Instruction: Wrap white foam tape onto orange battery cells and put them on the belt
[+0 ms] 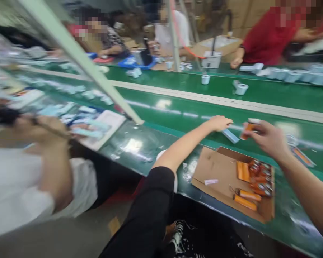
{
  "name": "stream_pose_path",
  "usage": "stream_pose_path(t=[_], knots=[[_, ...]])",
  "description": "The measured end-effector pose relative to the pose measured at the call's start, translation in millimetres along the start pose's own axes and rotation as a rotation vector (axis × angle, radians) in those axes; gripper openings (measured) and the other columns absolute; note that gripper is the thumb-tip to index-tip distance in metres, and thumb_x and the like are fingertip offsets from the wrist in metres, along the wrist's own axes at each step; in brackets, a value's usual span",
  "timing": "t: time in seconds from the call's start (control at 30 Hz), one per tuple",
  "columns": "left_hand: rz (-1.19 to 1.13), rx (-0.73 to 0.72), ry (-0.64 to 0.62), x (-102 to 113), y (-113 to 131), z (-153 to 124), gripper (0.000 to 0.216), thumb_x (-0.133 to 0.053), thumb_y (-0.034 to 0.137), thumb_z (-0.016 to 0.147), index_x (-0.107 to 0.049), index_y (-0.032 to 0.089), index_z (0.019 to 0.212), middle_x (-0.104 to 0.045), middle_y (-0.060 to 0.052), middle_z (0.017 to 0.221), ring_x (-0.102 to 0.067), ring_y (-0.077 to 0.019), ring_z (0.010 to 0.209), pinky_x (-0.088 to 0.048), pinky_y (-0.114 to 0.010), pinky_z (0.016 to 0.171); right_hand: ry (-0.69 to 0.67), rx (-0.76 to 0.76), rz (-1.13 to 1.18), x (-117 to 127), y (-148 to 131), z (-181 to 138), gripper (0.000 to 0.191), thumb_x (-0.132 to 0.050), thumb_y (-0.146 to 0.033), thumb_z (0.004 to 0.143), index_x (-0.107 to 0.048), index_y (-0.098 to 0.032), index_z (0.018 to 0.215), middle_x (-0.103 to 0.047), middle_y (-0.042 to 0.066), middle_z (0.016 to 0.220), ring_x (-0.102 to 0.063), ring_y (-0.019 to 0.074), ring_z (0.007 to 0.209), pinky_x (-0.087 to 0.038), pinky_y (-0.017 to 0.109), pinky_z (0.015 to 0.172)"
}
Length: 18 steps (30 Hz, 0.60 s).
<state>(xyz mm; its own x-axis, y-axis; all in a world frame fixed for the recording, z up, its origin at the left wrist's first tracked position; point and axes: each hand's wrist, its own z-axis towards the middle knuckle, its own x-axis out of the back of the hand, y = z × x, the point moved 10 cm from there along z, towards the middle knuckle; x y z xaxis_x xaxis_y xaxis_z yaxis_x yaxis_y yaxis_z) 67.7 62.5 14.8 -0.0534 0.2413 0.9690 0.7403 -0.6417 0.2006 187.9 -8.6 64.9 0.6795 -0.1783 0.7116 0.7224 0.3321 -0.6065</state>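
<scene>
nearest, at about five o'clock, an open cardboard box point(226, 179) lies on the green belt point(258, 93), with orange tubes point(254, 181) piled at its right end. just beyond it, at three o'clock, the right hand point(267, 138) pinches one small orange tube point(248, 129) between thumb and fingers. at two o'clock, the left hand point(219, 123) rests fingers-down on a pale blue strip point(230, 135) on the belt, its grip too blurred to tell. farther, at one o'clock, white tape rolls point(240, 88) stand.
</scene>
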Motion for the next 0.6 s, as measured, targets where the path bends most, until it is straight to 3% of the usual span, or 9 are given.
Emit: stream_pose_path(t=[0.13,0.3,0.43,0.6], knots=[[-0.003,0.003,0.033,-17.1,-4.8,13.3,0.035,-0.047,0.036,0.111,-0.070,0.024,0.134,-0.078,-0.014,0.125,-0.076,-0.0298,0.108,-0.055,-0.035,0.089,-0.037,-0.135,-0.041,-3.5,38.4,-0.2,0.033,-0.083,-0.028,0.086,-0.078,-0.020,0.118,-0.085,0.009,0.107,-0.083,0.0286,0.101,-0.064,0.033,0.088],[0.000,0.041,0.064,-22.8,-4.8,17.0,0.032,-0.049,0.034,0.110,-0.070,0.028,0.132,-0.077,-0.013,0.130,-0.074,-0.0305,0.119,-0.054,-0.036,0.095,-0.088,-0.069,-0.112,-29.5,50.3,8.0,0.022,-0.076,-0.029,0.091,-0.076,-0.021,0.111,-0.085,0.007,0.102,-0.082,0.0259,0.096,-0.060,0.031,0.085],[-0.035,0.057,0.082,-25.1,-5.4,23.8,0.030,-0.052,0.037,0.110,-0.072,0.029,0.130,-0.078,-0.012,0.128,-0.074,-0.0303,0.118,-0.054,-0.036,0.095,-0.192,0.026,-0.399,-38.5,47.9,-0.9,0.017,-0.071,-0.037,0.097,-0.075,-0.024,0.105,-0.083,0.007,0.092,-0.078,0.0269,0.083,-0.051,0.030,0.072],[-0.108,0.080,0.103,-22.7,-1.8,24.3,0.023,-0.060,0.037,0.107,-0.076,0.028,0.121,-0.079,-0.011,0.118,-0.075,-0.0311,0.115,-0.054,-0.038,0.094,-0.393,-0.025,-0.727,-53.2,55.2,-8.7,0.027,-0.060,-0.042,0.107,-0.076,-0.025,0.121,-0.083,0.010,0.103,-0.077,0.0306,0.090,-0.049,0.032,0.073]])
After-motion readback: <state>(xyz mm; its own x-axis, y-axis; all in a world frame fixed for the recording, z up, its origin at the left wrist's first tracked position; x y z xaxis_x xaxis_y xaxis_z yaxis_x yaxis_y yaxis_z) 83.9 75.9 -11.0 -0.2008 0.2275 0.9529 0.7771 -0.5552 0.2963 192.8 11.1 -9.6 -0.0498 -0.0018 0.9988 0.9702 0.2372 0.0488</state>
